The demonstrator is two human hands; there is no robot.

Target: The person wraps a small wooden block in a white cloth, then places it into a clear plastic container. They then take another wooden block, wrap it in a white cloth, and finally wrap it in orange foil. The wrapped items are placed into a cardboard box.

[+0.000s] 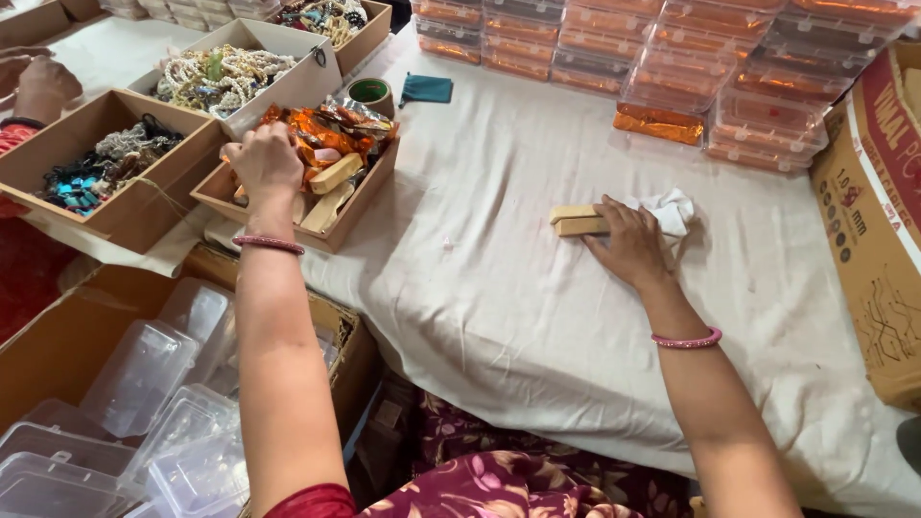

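Note:
My left hand point(264, 163) reaches into a shallow cardboard tray point(357, 213) that holds pale wooden blocks point(335, 175) and shiny orange foil packets point(326, 128); its fingers are curled down among them, and what they touch is hidden. My right hand point(628, 242) rests on the white cloth-covered table point(537, 317), fingers pressed on two stacked wooden blocks point(574, 221). A crumpled white tissue point(670, 211) lies just behind that hand. Both wrists wear pink bangles.
Cardboard boxes of beaded jewellery point(223, 79) and dark trinkets point(106, 163) stand at the left. Stacked clear boxes with orange contents point(729, 67) line the back. A tape roll point(371, 93), a teal pouch point(427, 89), empty plastic containers point(144, 403) and a large carton point(878, 211) surround the area. Another person's hand point(38, 86) is at far left.

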